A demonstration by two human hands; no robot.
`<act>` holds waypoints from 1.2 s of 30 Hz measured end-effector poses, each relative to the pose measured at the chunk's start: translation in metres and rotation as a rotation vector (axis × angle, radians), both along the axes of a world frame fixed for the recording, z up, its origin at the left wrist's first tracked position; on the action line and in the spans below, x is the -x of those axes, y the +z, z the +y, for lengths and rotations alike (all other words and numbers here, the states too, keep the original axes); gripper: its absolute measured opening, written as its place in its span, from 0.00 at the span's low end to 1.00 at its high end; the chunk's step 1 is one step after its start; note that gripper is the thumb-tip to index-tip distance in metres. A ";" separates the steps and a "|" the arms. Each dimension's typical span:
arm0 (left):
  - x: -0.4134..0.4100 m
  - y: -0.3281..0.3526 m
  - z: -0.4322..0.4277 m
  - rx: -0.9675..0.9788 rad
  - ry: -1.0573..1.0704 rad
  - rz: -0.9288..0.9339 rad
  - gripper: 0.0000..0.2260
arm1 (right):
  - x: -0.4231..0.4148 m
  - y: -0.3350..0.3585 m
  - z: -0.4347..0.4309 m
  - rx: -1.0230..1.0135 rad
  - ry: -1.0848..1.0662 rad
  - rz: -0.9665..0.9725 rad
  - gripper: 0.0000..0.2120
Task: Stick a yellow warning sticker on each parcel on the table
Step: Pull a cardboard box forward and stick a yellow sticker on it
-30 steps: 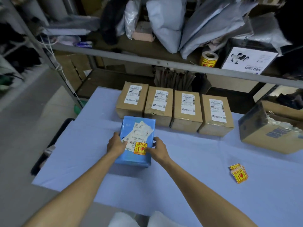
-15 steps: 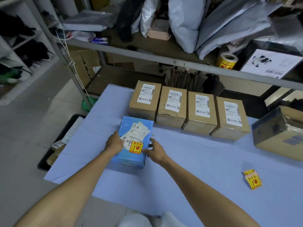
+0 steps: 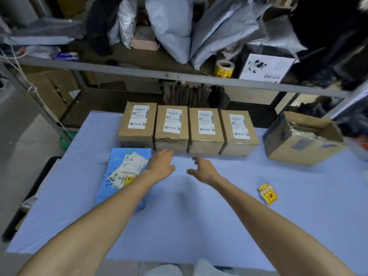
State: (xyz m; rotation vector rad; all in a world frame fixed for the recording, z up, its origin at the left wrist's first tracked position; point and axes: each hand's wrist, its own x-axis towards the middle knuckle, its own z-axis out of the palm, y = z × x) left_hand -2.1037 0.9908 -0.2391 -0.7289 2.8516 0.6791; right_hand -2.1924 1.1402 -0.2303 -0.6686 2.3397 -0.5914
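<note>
Counter [image 3: 199,226] is covered in a pale blue sheet, set in a pretty cluttered storeroom. Right behind it there's a metal shelf [image 3: 139,69] piled with grey mailer bags [image 3: 171,26], and a sticker roll [image 3: 224,69] sits at its front edge. An open carton [image 3: 298,140] sits at the far right of the counter.

Four brown parcels [image 3: 172,126] stand side by side along the back edge, each with a white shipping label on top and no yellow on any of them that I can see. The blue parcel [image 3: 119,162] lies flat in front of the leftmost one, with a yellow warning sticker [image 3: 129,179] stuck near its lower right, partly hidden by the left forearm.

Left hand [image 3: 160,166] is just off the blue parcel's right edge, fingers loose and reaching toward the second brown parcel, holding nothing. Right hand [image 3: 203,169] is close beside it, fingers loosely curled, also with nothing in it. The loose sticker stack [image 3: 267,193] lies well off to the right of both hands.
</note>
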 end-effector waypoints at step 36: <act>0.250 -0.002 0.164 -0.116 0.286 -0.009 0.24 | 0.258 -0.034 0.134 0.201 -0.372 -0.117 0.21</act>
